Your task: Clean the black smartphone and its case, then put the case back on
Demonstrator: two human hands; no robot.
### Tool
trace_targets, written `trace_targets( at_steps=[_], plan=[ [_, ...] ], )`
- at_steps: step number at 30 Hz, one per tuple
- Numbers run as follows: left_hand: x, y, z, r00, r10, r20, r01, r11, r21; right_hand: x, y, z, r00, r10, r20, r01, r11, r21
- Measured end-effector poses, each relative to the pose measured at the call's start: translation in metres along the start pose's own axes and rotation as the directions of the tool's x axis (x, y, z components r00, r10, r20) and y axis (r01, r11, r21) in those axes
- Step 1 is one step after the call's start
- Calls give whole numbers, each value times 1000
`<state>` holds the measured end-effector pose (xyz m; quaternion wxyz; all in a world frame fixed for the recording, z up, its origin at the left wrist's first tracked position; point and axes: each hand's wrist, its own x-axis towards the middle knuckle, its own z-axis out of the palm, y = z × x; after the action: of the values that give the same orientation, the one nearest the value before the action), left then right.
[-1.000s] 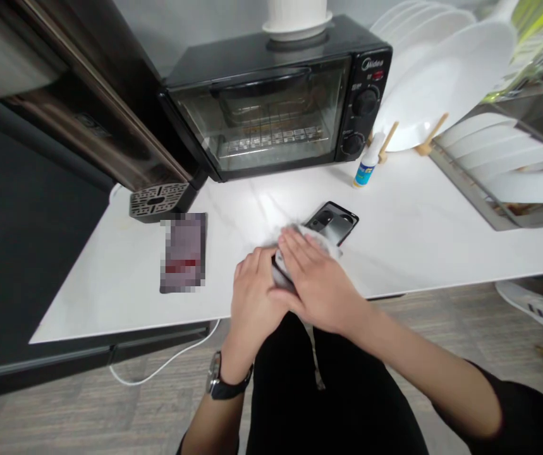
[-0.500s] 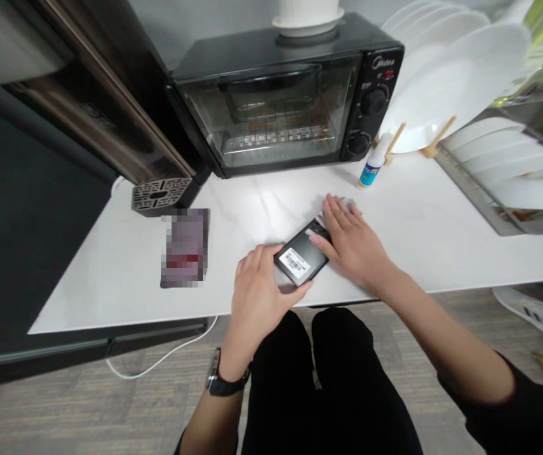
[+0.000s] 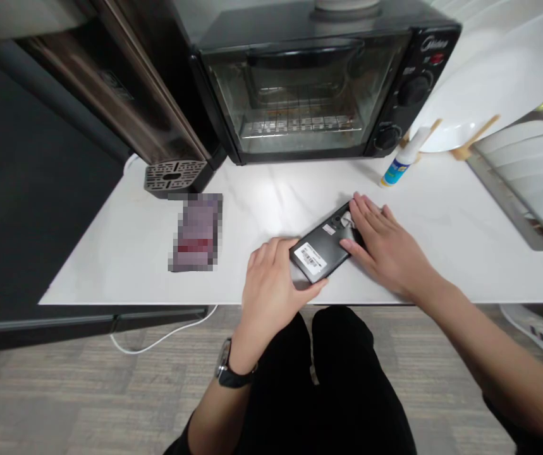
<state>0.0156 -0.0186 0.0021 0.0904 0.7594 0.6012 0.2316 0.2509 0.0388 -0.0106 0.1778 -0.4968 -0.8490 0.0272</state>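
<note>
A dark grey smartphone (image 3: 328, 256) lies back-up on the white counter, tilted with its camera end to the upper right. It has a white barcode label on its lower half. My left hand (image 3: 271, 281) grips the lower end, thumb on the near corner and fingers along the far corner. My right hand (image 3: 389, 246) lies over the camera end, palm down, with a piece of pale grey cloth (image 3: 347, 219) pressed under its fingers. Most of the cloth is hidden. A small white spray bottle (image 3: 400, 163) with a blue label stands beyond my right hand.
A black toaster oven (image 3: 309, 155) stands at the back. At the left are a drinks machine with a drip tray (image 3: 176, 175) and a pixelated flat item (image 3: 198, 234). White plates (image 3: 527, 148) stand in racks at the right. The counter's front edge runs near my wrists.
My right hand and the cloth have slid over the phone's camera end, so more of its back shows. My left hand keeps its hold. The view has shifted.
</note>
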Motion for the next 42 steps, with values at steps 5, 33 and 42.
trace_targets(
  at_steps=[5,33,42],
  plan=[
    [1,-4,0,1000,8,21,-8,1000,20,15,-63,11,987,-158,39,152,981,122],
    [-3,0,2,1000,7,-16,-7,999,36,-8,-9,-3,999,-39,9,39,999,32],
    [-2,-2,1,1000,-20,20,19,996,91,-2,-89,7,962,-265,66,252,954,161]
  ],
)
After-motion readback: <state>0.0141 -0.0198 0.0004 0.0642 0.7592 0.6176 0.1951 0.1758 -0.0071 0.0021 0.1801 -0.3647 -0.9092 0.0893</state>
